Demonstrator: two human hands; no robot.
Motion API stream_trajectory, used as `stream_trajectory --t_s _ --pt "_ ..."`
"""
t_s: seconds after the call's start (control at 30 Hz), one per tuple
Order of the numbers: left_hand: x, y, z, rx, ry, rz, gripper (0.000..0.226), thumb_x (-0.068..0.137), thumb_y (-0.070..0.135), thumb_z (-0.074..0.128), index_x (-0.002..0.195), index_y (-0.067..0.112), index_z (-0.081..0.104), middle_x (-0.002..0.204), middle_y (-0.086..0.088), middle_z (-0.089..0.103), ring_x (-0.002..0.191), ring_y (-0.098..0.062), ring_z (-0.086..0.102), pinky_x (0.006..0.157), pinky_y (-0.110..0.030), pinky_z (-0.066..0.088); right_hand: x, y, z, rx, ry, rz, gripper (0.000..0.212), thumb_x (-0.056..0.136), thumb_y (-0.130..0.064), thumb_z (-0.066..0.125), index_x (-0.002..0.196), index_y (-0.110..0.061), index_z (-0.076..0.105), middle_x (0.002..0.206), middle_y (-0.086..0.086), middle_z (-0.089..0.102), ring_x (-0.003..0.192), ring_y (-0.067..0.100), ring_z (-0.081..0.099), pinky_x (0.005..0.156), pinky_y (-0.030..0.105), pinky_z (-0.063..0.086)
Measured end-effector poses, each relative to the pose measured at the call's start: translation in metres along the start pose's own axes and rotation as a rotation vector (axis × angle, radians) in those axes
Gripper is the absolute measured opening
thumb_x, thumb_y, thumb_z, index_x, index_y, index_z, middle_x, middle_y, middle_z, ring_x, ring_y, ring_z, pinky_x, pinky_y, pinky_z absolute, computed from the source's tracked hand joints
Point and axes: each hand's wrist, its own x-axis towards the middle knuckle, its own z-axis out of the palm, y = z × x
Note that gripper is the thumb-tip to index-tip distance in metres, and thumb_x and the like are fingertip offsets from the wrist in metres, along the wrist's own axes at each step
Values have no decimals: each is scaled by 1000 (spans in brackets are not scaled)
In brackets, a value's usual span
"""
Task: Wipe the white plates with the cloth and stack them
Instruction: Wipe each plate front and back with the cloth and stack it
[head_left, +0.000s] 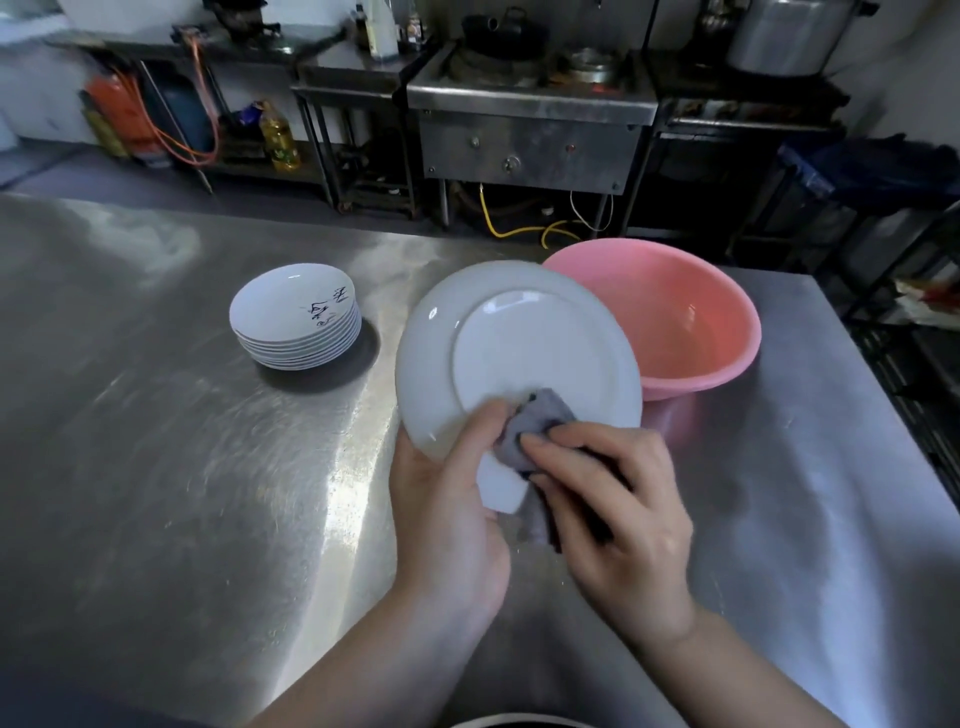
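Stack of white plates (296, 317) sits on steel table (156, 467), left of pink basin (675, 322), so most look done. Left hand (447, 514) grips the raised plate (519, 353) by its near rim, underside up; right hand (618, 509) pinches the grey cloth (540, 426) against it. Basin seems empty, though glare makes that uncertain; this plate remains to stack.

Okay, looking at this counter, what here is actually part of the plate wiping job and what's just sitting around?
Part of the job: plate, held in the left hand; grey cloth, pressed on it by the right hand; stack of plates.

Just sitting around: pink basin, oil bottle, big pot, stove.
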Motion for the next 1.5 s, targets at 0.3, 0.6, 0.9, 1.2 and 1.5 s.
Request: stream_trajectory --t_s 0.3,0.6,0.9,1.2,1.5 --pt "2 15 -7 315 -241 450 65 74 15 76 132 36 56 132 1 64 122 -22 60 103 -53 46 34 15 -28 83 152 349 21 89 -5 64 105 -18 67 100 8 61 95 3 58 85 14 42" --pt "4 43 -13 516 -526 361 63 66 13 78 122 36 65 118 5 71 109 -16 67 86 -25 53 85 8 -43 85 -41 195 22 87 -8 67 104 -23 68 97 -1 62 96 2 57 86 14 41" --pt "9 44 -17 617 -553 219 63 67 0 73 123 27 66 117 3 71 112 -20 66 95 -39 51 96 -3 -30 107 -303 -41 20 85 1 66 99 -10 75 97 3 64 91 21 57 84 31 45" --pt "12 51 -22 527 -520 182 68 60 11 78 126 22 65 121 -12 70 114 -36 64 99 -56 49 102 4 -29 163 -270 78 20 88 -1 62 101 -13 73 98 1 61 95 25 58 86 36 46" --pt "14 51 -24 542 -412 225 61 56 23 83 115 33 69 115 -2 72 106 -27 69 94 -51 54 99 4 -27 169 -231 196 19 87 -3 63 99 -14 73 96 2 62 95 18 59 87 35 47"
